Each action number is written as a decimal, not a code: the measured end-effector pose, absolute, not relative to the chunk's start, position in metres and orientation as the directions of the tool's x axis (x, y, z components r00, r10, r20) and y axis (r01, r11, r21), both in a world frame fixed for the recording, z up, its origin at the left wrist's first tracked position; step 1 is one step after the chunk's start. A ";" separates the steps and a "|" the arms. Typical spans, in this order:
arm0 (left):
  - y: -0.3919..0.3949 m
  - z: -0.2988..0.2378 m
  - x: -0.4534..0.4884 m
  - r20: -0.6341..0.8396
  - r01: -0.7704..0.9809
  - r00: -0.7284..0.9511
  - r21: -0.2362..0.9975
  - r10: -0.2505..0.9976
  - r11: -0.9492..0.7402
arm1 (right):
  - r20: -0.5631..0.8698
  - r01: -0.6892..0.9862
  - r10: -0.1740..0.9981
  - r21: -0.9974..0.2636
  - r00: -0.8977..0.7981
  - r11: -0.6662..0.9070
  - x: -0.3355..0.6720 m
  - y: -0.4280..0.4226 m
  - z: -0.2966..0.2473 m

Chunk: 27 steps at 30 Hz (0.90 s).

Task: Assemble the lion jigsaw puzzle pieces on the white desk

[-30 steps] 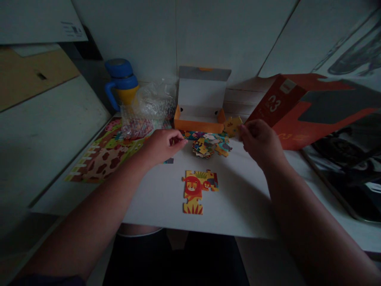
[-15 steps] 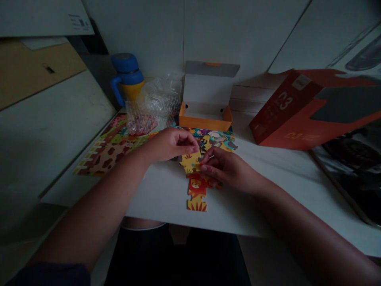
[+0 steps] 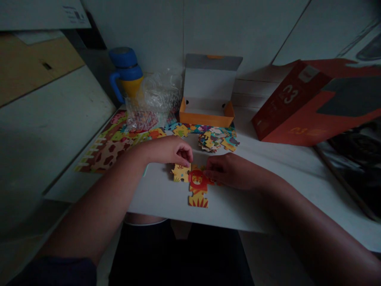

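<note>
My left hand pinches the top edge of a yellow puzzle piece with plant prints, held at the left side of a red lion puzzle piece. Whether the two interlock I cannot tell. Curled fingers of my right hand grip the lion piece at its right edge; the fingertips are partly hidden. Under that hand an orange-red piece shows in part. Joined below the lion is a yellow piece with red leaves.
Behind my hands lies a pile of puzzle pieces. An open orange box, crumpled clear plastic and a blue-yellow flask stand at the back. Printed sheets lie left; a large red box stands right.
My left hand has brought the yellow piece down and left, from above the lion to its left side. My right hand has let go of that piece and moved onto the lion's right edge.
</note>
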<state>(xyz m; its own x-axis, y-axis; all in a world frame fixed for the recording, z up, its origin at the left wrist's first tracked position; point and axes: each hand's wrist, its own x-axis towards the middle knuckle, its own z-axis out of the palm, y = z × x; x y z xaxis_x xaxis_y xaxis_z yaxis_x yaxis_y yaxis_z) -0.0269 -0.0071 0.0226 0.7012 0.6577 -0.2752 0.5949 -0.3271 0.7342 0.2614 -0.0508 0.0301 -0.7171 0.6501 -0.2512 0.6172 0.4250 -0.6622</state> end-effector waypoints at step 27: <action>-0.015 0.032 -0.015 -0.243 0.661 0.702 0.572 0.669 -0.486 | -0.256 0.625 0.641 -0.637 -0.723 0.451 0.261 -0.052 0.031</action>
